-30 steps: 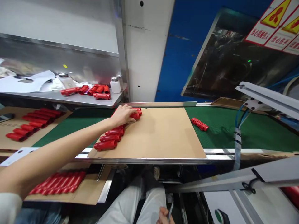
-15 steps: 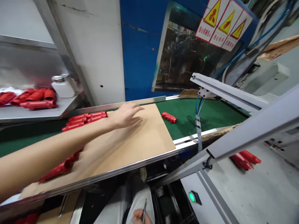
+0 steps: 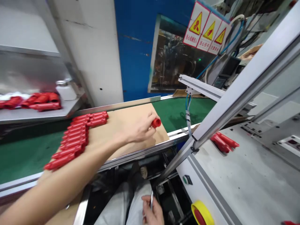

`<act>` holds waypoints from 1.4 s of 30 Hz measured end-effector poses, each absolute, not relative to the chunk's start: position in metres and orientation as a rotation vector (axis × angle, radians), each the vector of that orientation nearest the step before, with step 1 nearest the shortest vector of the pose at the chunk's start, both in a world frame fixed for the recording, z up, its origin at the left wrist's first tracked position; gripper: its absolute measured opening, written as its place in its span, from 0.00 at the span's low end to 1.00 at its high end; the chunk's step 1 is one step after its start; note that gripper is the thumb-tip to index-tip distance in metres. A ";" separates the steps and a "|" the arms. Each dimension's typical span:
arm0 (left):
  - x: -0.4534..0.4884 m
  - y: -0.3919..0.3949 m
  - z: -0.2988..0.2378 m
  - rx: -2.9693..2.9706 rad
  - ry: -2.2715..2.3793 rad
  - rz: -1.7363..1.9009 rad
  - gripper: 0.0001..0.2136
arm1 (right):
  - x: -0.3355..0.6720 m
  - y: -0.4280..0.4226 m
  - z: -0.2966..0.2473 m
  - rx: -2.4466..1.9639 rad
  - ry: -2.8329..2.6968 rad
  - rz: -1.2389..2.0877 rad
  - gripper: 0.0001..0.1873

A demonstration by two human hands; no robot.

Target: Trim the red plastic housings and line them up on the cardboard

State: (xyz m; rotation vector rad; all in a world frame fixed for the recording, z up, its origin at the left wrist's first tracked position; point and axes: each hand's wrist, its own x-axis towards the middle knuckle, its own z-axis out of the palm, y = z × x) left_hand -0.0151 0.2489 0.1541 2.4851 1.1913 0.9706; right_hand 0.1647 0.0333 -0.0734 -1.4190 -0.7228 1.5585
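Note:
My left hand point(image 3: 140, 128) reaches out over a cardboard sheet point(image 3: 126, 114), its fingers closed round a red tubular plastic part point(image 3: 156, 122) whose open end faces me. On the left of the sheet lie several similar red plastic parts point(image 3: 74, 137), side by side in a column. Low in the picture, over my lap, my right hand point(image 3: 153, 213) grips a slim metal tool point(image 3: 152, 199) that points upward. The tool's lower part is hidden by the fingers, and its exact kind cannot be made out.
A green conveyor belt point(image 3: 174, 117) runs beneath the cardboard. A metal post point(image 3: 225, 97) rises close on the right, beside a yellow-and-red button point(image 3: 202, 213). More red parts point(image 3: 48, 101) and a white bottle point(image 3: 66, 90) occupy the left shelf. Two red pieces point(image 3: 223, 142) lie at right.
My left hand has moved right and closed on the red part, which lay on the green belt and is now over the cardboard. My right hand has risen slightly with the tool. The view has shifted.

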 end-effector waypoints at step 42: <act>-0.078 0.011 0.098 2.023 1.773 1.225 0.20 | 0.098 0.042 0.063 -0.901 -1.375 1.290 0.09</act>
